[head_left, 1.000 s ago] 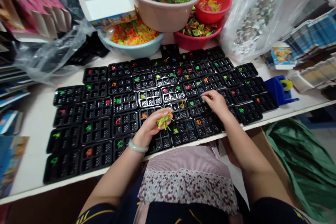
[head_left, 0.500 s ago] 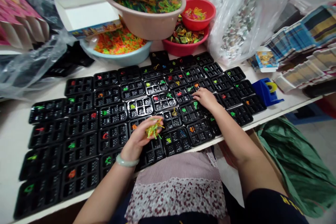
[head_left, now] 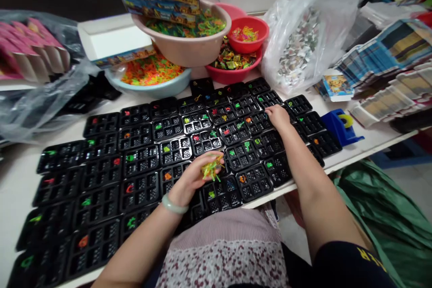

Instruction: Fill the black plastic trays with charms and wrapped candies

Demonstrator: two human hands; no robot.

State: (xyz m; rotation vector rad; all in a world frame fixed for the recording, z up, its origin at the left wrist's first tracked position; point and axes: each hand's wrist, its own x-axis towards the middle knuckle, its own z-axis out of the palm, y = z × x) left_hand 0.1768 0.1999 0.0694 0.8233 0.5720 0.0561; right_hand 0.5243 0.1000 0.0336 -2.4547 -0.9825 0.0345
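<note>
L hand (head_left: 194, 175) clamped on a bunch of small yellow-green plastic pieces (head_left: 211, 170) over the near black plastic compartment trays (head_left: 141, 159). R hand (head_left: 278, 116) is down on a far tray, can't tell if it's holding a pc. Looks mid-fill; next drop needs one pc pinched off.

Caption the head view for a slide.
Person's left hand clutches yellow-green plastic pieces; right hand touches black trays spread across the table.

beige basin (head_left: 189, 55) | red bowl (head_left: 252, 45) | clear bag (head_left: 313, 18) | blue tape dispenser (head_left: 335, 129) | pink cartons (head_left: 33, 49) | green sack (head_left: 388, 220)
</note>
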